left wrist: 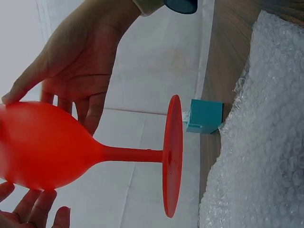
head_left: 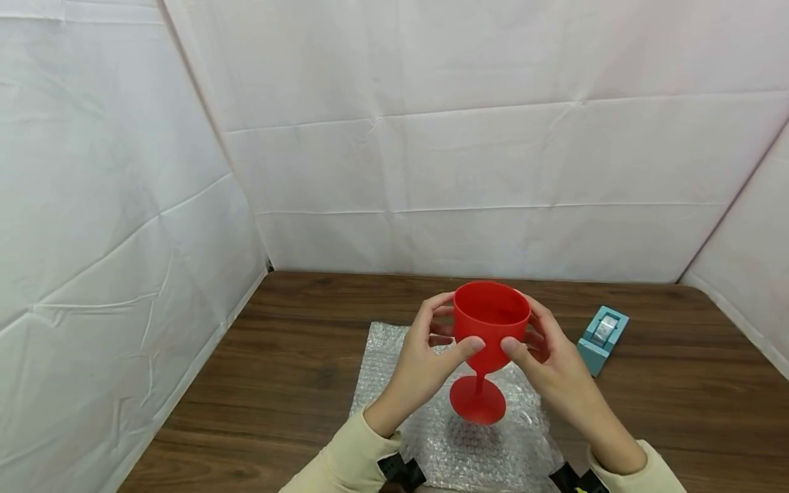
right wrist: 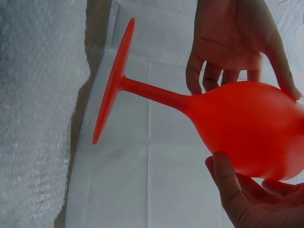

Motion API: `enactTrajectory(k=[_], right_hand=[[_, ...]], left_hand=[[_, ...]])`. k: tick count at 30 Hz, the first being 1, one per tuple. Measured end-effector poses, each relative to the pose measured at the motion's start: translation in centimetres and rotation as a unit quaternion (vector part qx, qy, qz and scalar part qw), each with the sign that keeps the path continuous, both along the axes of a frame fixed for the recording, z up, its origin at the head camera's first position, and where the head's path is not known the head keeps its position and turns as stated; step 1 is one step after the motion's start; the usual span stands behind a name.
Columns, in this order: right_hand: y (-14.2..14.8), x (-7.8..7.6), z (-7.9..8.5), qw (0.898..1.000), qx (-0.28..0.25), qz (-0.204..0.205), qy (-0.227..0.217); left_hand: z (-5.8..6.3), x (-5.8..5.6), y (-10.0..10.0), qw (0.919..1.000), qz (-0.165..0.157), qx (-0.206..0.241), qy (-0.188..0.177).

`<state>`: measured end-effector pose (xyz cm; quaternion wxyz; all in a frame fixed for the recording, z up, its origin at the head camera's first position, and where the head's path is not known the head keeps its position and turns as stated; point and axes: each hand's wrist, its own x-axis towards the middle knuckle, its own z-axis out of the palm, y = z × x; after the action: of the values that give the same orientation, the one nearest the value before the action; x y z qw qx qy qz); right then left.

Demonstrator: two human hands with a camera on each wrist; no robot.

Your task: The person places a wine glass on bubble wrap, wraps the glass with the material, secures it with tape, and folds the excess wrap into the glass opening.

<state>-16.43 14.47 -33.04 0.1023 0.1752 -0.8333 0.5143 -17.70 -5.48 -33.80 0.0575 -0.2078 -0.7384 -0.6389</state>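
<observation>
Both hands hold a red plastic goblet (head_left: 492, 327) upright, its open bowl facing up. My left hand (head_left: 427, 352) grips the bowl from the left, thumb at the front and fingers curled behind it. From the right, my right hand (head_left: 557, 363) grips it the same way. In the left wrist view, the stem and round foot of the goblet (left wrist: 130, 154) hang free. Below the foot lies a sheet of bubble wrap (head_left: 425, 455), apart from it in both wrist views.
A teal tape dispenser (head_left: 596, 350) with a clear roll stands to the right of the right hand. The brown wooden table (head_left: 277, 383) is bounded by white cloth walls (head_left: 468, 164) at the back and sides.
</observation>
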Motion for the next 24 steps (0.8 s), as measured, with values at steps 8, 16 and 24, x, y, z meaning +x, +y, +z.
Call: enactTrajectory(k=[8, 16, 24], right_hand=[[-1.0, 0.2, -0.3, 0.999, -0.016, 0.024, -0.021], [-1.8, 0.5, -0.5, 0.998, -0.021, 0.04, -0.032], [-2.8, 0.6, -0.8, 0.998, -0.022, 0.049, -0.039]], left_hand=[[-0.2, 0.4, -1.1, 0.9998, 0.009, -0.004, -0.017], [0.0, 1.1, -2.2, 0.999, 0.02, -0.008, -0.038], [-0.1, 1.6, -3.3, 0.9987, 0.031, -0.012, -0.038]])
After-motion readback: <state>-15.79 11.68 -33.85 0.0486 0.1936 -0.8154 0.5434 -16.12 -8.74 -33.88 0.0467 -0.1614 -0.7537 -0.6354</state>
